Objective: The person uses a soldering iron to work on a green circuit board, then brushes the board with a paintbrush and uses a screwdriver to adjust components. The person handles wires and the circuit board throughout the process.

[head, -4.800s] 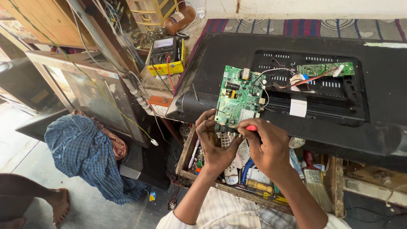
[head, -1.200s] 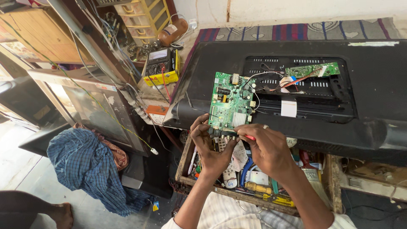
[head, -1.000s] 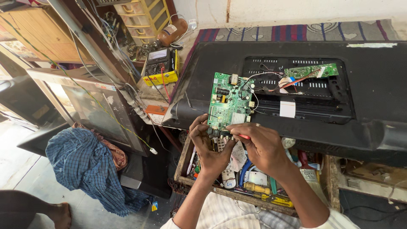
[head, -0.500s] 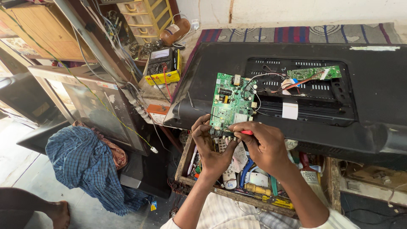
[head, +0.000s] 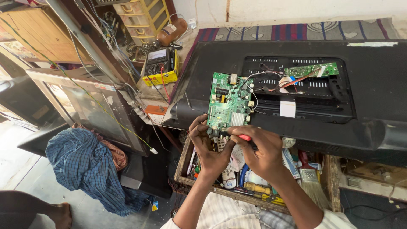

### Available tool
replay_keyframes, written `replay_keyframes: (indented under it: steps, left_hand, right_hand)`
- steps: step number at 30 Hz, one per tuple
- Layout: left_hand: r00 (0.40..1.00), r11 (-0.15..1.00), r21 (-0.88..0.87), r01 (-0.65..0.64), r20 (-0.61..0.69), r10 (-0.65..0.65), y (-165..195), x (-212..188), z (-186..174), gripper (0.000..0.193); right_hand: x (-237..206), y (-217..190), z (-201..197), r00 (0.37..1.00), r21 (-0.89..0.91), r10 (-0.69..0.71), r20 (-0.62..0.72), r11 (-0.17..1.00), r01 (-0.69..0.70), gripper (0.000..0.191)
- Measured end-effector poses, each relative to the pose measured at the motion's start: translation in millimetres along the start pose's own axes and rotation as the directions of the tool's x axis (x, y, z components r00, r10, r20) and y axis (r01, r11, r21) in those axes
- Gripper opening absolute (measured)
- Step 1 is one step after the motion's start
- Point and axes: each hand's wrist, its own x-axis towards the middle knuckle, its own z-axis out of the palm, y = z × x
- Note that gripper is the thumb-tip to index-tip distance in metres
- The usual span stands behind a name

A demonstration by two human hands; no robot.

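**Little has moved at the board's lower edge**

Your left hand [head: 208, 146] still pinches the green circuit board [head: 229, 104] on the black television back [head: 373, 89]; your right hand [head: 263, 150] keeps its grip closed on the red-handled screwdriver [head: 243, 137], tip unmoved.

Red-handled tool [head: 244, 138]: tip hidden beneath left hand [head: 210, 146] fingers; shaft concealed inside right hand [head: 263, 152]. Both forearms cut off by bottom edge.

Left hand [head: 210, 146] gripping green circuit board [head: 229, 104], right hand [head: 263, 148] holding red-handled screwdriver [head: 242, 137]
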Motion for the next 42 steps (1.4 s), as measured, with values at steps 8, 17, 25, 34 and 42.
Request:
replay_keyframes:
  steps: [8, 17, 25, 34, 42]
  left_hand:
    - [1.000, 1.000, 0.001, -0.030, -0.005, 0.030, -1, -1, 1, 0.076]
    - [1.000, 1.000, -0.014, 0.015, 0.009, -0.015, 0, -1, 0, 0.075]
    - [1.000, 1.000, 0.004, -0.017, 0.004, 0.017, -1, 0, -1, 0.075]
    - [1.000, 1.000, 0.015, -0.006, -0.005, 0.006, -1, 0, -1, 0.074]
    - [1.000, 1.000, -0.001, -0.028, -0.002, 0.028, -2, 0, -2, 0.075]
  right_hand:
    - [-3, 3, 3, 0.998, -0.020, -0.058, -0.001, 0.998, 0.058, 0.014]
    - [-3, 4, 3, 0.999, 0.018, -0.037, -0.010, 0.999, 0.037, 0.015]
    - [-4, 9, 2, 1.000, 0.060, -0.012, 0.022, 0.998, 0.011, 0.017]
    - [-6, 8, 4, 0.996, -0.088, -0.083, 0.046, 0.992, 0.086, 0.019]
    - [-11, 5, -2, 0.998, -0.113, -0.066, -0.016, 0.992, 0.064, 0.018]
